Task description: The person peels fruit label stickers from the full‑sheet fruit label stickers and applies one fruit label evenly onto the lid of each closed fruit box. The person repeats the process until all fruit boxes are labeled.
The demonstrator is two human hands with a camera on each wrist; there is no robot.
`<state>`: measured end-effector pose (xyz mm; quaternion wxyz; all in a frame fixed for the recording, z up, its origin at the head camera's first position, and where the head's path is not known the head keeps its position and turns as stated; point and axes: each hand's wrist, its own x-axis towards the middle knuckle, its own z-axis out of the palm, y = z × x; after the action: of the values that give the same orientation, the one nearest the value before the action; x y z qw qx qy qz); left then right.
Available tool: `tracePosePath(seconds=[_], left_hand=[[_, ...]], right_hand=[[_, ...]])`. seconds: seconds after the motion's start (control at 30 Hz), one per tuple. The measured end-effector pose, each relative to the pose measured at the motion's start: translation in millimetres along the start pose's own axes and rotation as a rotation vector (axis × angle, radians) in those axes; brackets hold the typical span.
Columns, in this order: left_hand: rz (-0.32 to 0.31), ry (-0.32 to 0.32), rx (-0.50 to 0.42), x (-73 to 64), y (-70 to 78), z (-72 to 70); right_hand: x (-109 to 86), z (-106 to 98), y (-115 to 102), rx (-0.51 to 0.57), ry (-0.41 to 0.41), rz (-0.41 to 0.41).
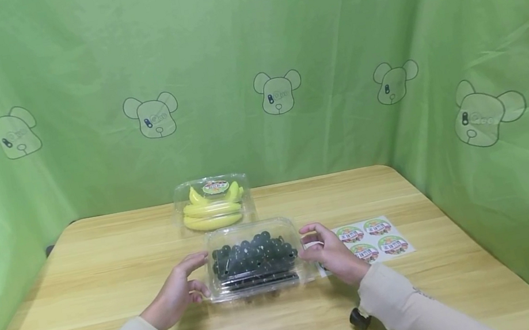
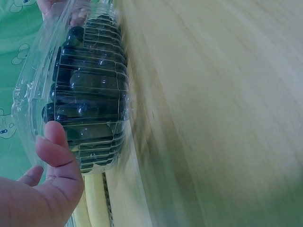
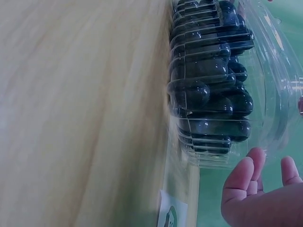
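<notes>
A clear plastic clamshell box [image 1: 263, 283] of dark grapes [image 1: 254, 257] sits on the wooden table, in front of me. At its left end is my left hand [image 1: 175, 291], with loosely bent, parted fingers whose tips are at the wall. Across from it, my right hand [image 1: 332, 253] is at the right end, thumb near the side and the other fingers spread apart. In the left wrist view, left fingers [image 2: 57, 151] overlap the box's ribbed wall. Right fingertips [image 3: 248, 168] lie by the box corner in the right wrist view. Firm contact is hard to tell.
Behind the grapes stands another clear box [image 1: 249, 214] with bananas [image 1: 213, 220] and a round label [image 1: 216, 187] on its lid. A sheet of round stickers [image 1: 379, 238] lies on the right, partly behind my right hand. Green curtains [image 1: 221, 32] surround the table [image 1: 102, 262].
</notes>
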<state>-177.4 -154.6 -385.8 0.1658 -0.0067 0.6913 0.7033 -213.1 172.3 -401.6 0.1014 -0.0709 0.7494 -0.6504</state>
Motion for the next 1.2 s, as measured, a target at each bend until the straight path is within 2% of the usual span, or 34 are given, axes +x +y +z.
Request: tracePosePath(seconds=[0.43, 0.6, 0.9, 1.07, 1.2], left_hand=[[0.007, 0.0, 0.046, -3.4, 1.2, 2.6], [0.019, -0.01, 0.079, -2.3, 0.6, 3.0], [0.013, 0.04, 0.168, 1.1, -0.5, 5.8], [0.023, 0.06, 0.221, 1.8, -0.7, 7.1], [0.03, 0.071, 0.244, 2.0, -0.8, 6.8]], right_hand=[[0.6, -3.0, 1.1, -0.014, -0.021, 0.007], [0.0, -6.0, 1.1, -0.061, -0.033, 0.002], [1.4, -13.2, 4.4, -0.13, -0.069, -0.003], [4.0, -17.8, 6.4, -0.199, 0.002, -0.016], [6.4, -23.1, 7.8, -0.334, 0.096, -0.035]])
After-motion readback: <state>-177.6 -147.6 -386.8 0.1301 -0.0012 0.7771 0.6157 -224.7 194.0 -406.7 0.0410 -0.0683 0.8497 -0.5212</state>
